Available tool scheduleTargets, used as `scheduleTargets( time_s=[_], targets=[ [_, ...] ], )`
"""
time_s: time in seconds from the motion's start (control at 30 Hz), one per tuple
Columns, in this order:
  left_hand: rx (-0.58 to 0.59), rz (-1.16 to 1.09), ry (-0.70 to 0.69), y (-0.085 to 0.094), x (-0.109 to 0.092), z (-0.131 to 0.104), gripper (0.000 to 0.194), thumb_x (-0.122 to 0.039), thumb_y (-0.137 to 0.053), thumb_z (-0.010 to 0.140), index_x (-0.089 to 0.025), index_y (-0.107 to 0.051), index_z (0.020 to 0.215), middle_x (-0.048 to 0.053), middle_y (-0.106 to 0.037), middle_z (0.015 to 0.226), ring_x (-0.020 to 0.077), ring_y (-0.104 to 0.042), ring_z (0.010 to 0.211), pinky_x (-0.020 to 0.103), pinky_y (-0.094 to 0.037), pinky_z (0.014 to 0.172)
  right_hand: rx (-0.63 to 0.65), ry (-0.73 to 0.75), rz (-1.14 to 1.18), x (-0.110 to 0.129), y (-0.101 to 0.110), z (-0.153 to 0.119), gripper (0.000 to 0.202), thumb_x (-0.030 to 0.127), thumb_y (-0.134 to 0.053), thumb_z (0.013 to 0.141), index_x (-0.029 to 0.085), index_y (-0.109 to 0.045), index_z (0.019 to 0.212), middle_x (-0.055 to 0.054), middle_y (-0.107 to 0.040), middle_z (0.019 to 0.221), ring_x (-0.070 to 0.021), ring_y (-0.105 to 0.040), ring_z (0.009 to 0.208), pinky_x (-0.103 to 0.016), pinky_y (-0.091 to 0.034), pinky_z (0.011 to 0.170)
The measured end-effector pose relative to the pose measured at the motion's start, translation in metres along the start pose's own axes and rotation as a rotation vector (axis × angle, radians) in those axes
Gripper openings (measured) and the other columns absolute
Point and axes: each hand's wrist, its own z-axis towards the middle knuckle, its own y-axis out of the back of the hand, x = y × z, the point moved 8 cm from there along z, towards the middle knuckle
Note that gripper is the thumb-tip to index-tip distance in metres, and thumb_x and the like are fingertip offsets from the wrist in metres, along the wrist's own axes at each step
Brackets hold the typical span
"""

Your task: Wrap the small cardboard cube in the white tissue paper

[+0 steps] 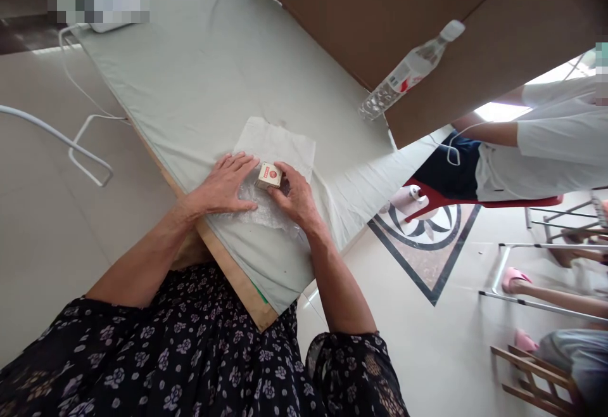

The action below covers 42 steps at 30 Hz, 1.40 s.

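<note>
Fingers of the right hand pinch a small paperboard box between thumb and index finger, while those of the left hand are spread wide, palm down, with the index fingertip just beside it. Cream-coloured and squarish, the box bears a round red emblem and a red block of print too small to read; the right hand hides part of its side. It is over a crumpled sheet of bubble wrap near the corner of a desk draped in pale green cloth. Farther off, a clear plastic bottle with a white cap is next to brown cardboard, which blocks the view beyond. At right, a person in a white shirt sits on a red chair.
</note>
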Motion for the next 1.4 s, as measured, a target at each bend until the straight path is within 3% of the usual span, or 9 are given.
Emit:
scheduleTargets(
  time_s=[0.4,0.57,0.67,0.77,0.9,1.0,1.1,1.23,1.4],
  targets=[
    [-0.014,-0.037,-0.007,0.002,0.001,0.0,0.098,-0.058,-0.072,0.08,-0.019,-0.035,0.162,0.017,-0.038,0.169,0.0407,-0.028,0.16,0.06,-0.018,0.131,-0.015,0.044,-0.067,0.011,0.004,-0.004,0.062,0.031,-0.059,0.094,0.022,-0.046,0.154,-0.012,-0.06,0.154,-0.0289,-0.058,0.138,-0.049,-0.045,0.118],
    [-0.171,-0.136,-0.004,0.033,0.003,-0.017,0.083,-0.057,-0.061,0.09,-0.018,-0.039,0.159,0.016,-0.043,0.166,0.0359,-0.028,0.16,0.056,-0.025,0.131,-0.15,0.114,-0.098,0.036,0.04,-0.047,0.052,0.041,-0.06,0.099,0.021,-0.054,0.146,-0.013,-0.065,0.145,-0.0292,-0.059,0.135,-0.048,-0.046,0.113],
    [-0.179,-0.122,-0.049,0.044,-0.001,-0.035,0.074,-0.054,-0.063,0.09,-0.024,-0.046,0.155,0.012,-0.047,0.164,0.0372,-0.031,0.159,0.058,-0.026,0.13,-0.027,0.228,-0.2,0.054,0.031,-0.076,0.044,0.04,-0.067,0.096,0.02,-0.063,0.134,-0.015,-0.066,0.143,-0.0323,-0.061,0.13,-0.05,-0.047,0.108],
    [-0.12,-0.085,-0.094,0.039,-0.009,-0.05,0.066,-0.051,-0.068,0.088,-0.027,-0.056,0.148,0.011,-0.047,0.163,0.0394,-0.032,0.157,0.059,-0.026,0.13,0.041,0.234,-0.28,0.056,0.011,-0.089,0.028,0.029,-0.065,0.097,0.019,-0.069,0.122,-0.016,-0.067,0.143,-0.0325,-0.061,0.13,-0.05,-0.045,0.108],
    [-0.078,-0.003,-0.115,0.027,-0.021,-0.059,0.065,-0.047,-0.075,0.082,-0.027,-0.06,0.142,0.013,-0.044,0.165,0.0414,-0.029,0.158,0.061,-0.02,0.131,-0.015,0.157,-0.281,0.05,0.003,-0.078,0.023,0.018,-0.051,0.103,0.024,-0.073,0.101,-0.008,-0.076,0.128,-0.0257,-0.068,0.118,-0.046,-0.044,0.105],
    [-0.13,0.067,-0.089,0.027,-0.027,-0.054,0.062,-0.047,-0.077,0.082,-0.027,-0.062,0.138,0.012,-0.043,0.166,0.0406,-0.027,0.16,0.063,-0.013,0.132,-0.104,0.131,-0.255,0.053,0.016,-0.064,0.025,0.023,-0.048,0.105,0.025,-0.072,0.097,-0.006,-0.079,0.119,-0.0242,-0.071,0.108,-0.045,-0.046,0.1],
    [-0.181,0.073,-0.061,0.033,-0.031,-0.042,0.042,-0.045,-0.074,0.086,-0.027,-0.069,0.123,0.01,-0.046,0.164,0.0384,-0.028,0.16,0.062,-0.013,0.132,-0.165,0.106,-0.235,0.055,0.032,-0.051,0.027,0.028,-0.046,0.107,0.025,-0.071,0.098,-0.007,-0.08,0.116,-0.0241,-0.071,0.105,-0.044,-0.046,0.1],
    [-0.237,-0.004,-0.001,0.037,-0.03,-0.025,0.016,-0.038,-0.065,0.092,-0.026,-0.073,0.098,0.007,-0.059,0.154,0.0348,-0.038,0.156,0.062,-0.02,0.13,-0.164,0.069,-0.217,0.051,0.038,-0.038,0.029,0.037,-0.044,0.108,0.025,-0.07,0.1,-0.007,-0.079,0.118,-0.0251,-0.071,0.11,-0.044,-0.045,0.103],
    [-0.322,-0.136,0.067,0.041,-0.024,-0.011,0.019,-0.037,-0.059,0.094,-0.023,-0.071,0.087,0.008,-0.071,0.138,0.0306,-0.056,0.143,0.055,-0.04,0.122,-0.153,0.077,-0.181,0.044,0.038,-0.034,0.024,0.048,-0.063,0.099,0.025,-0.068,0.101,-0.01,-0.076,0.125,-0.0283,-0.069,0.118,-0.046,-0.045,0.105]
  ],
)
